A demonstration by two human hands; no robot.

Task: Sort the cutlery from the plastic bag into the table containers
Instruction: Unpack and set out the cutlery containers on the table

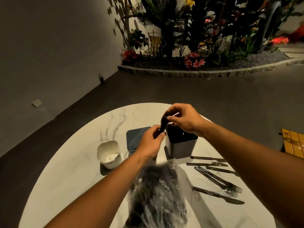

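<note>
Above containers, black spoon (163,123) (glossy, blurred)

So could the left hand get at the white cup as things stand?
Probably not at once: the left hand is pinching a black spoon together with the right hand. The white cup stands open to its left, nothing between them.

I see bare marble table (69,175) left of the white cup (108,153); the plastic bag (158,195) blocks the near centre, loose cutlery (217,181) clutters the right.
</note>
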